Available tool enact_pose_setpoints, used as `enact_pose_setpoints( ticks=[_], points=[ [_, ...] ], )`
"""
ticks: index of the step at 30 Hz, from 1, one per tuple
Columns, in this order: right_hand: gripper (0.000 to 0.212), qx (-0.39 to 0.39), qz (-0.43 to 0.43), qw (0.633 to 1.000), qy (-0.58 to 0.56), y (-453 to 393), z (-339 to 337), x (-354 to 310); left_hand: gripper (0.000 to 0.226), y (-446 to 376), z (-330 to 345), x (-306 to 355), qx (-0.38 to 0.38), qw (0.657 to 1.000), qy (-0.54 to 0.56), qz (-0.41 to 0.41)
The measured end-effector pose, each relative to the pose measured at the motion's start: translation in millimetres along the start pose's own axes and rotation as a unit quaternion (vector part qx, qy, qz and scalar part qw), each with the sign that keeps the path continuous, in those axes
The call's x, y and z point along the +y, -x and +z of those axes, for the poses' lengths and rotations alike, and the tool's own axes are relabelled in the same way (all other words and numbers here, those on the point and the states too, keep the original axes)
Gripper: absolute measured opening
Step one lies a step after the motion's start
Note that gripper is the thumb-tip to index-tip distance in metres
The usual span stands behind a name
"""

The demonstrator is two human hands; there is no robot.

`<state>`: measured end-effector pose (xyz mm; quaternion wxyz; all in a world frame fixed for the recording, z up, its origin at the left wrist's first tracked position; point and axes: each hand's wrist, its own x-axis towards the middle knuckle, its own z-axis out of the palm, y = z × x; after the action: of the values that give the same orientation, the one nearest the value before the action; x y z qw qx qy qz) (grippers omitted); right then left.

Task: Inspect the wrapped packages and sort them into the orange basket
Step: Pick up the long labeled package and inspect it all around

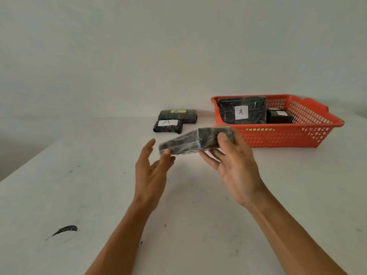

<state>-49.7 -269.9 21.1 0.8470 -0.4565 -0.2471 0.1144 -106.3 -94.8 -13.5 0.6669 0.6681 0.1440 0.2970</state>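
Note:
A dark, plastic-wrapped package (pixel 188 140) is held above the white table, tilted with its left end lower. My right hand (pixel 234 165) grips its right end, thumb on top and fingers underneath. My left hand (pixel 153 167) is open, with its thumb touching the package's lower left corner and the fingers spread apart from it. The orange basket (pixel 309 133) stands at the right. It holds a large package with a white "A" label (pixel 241 111) leaning against its left wall and a smaller dark package (pixel 279 117). Two more labelled packages (pixel 167 126) (pixel 178 115) lie left of the basket.
The white table (pixel 99 195) meets a plain wall at the back. Its left edge runs diagonally from the lower left. A black smear (pixel 64 230) marks the table near the front left, with small specks scattered around.

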Motion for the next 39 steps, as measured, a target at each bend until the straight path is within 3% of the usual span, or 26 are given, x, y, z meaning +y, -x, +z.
enact_pose_setpoints(
  ticks=[3, 7, 11, 18, 34, 39],
  points=[
    [0.023, 0.013, -0.104, 0.985, 0.14, 4, 7, 4, 0.046, 14, 11, 8, -0.008, 0.99, -0.098, 0.096],
    [0.028, 0.009, -0.172, 0.957, 0.233, 10, 8, 8, 0.045, 32, 24, 24, -0.06, 0.989, -0.017, 0.131],
    [0.032, -0.008, -0.143, 0.956, 0.256, 12, 6, 15, 0.052, 37, 28, 27, -0.084, 0.991, 0.016, 0.105],
    [0.042, -0.012, -0.128, 0.952, 0.277, 10, 1, 27, 0.029, 35, 27, 25, -0.047, 0.995, -0.007, 0.087],
    [0.031, -0.002, -0.148, 0.928, 0.343, 14, 3, 33, 0.025, 30, 23, 21, -0.045, 0.994, -0.019, 0.093],
    [0.036, 0.028, -0.129, 0.943, 0.306, 9, 0, 22, 0.024, 19, 14, 24, -0.05, 0.989, 0.122, 0.064]
  ],
)
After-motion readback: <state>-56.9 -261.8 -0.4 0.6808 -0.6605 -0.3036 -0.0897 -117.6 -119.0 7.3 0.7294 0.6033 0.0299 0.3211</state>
